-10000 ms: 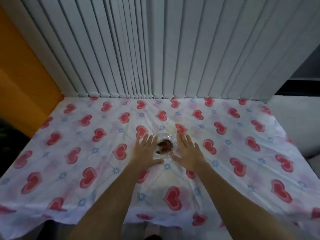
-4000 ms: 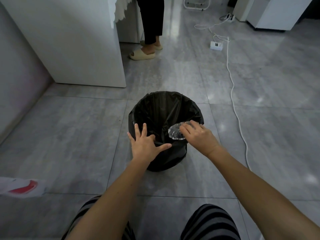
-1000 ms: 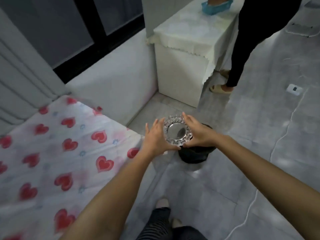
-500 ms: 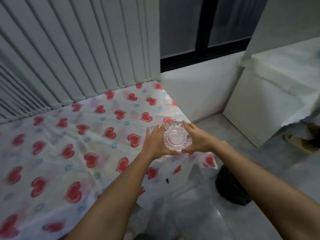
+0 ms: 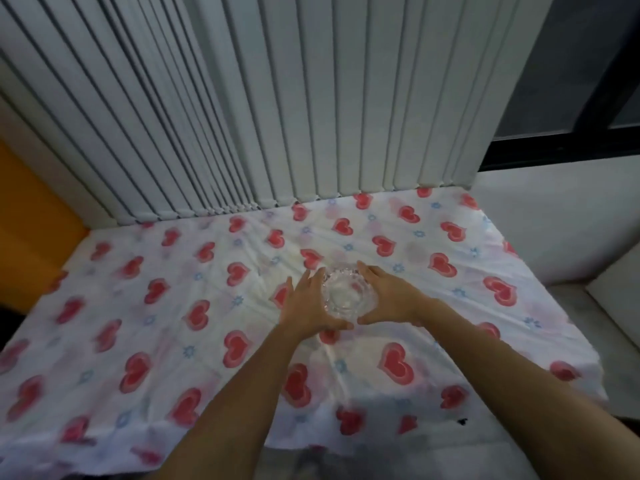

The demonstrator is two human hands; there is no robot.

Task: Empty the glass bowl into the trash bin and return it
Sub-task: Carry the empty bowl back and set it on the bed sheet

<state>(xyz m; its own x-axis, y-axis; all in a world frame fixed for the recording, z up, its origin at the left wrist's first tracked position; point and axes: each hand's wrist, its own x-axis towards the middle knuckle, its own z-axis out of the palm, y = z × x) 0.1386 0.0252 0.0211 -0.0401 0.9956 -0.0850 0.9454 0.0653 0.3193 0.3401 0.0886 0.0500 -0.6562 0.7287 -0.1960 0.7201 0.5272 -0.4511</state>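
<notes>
The glass bowl (image 5: 347, 296) is sitting near the middle of the frame, over the cloth (image 5: 138, 306) with red hearts. The left hand (image 5: 309, 305) and the right hand (image 5: 388, 296) are cupping its two sides, fingers curled around it. I cannot tell if it is touching the cloth yet. It could slip and crack if the hands are letting go too early, or tip on a wrinkle. It is looking clear, bumpy and empty inside
</notes>
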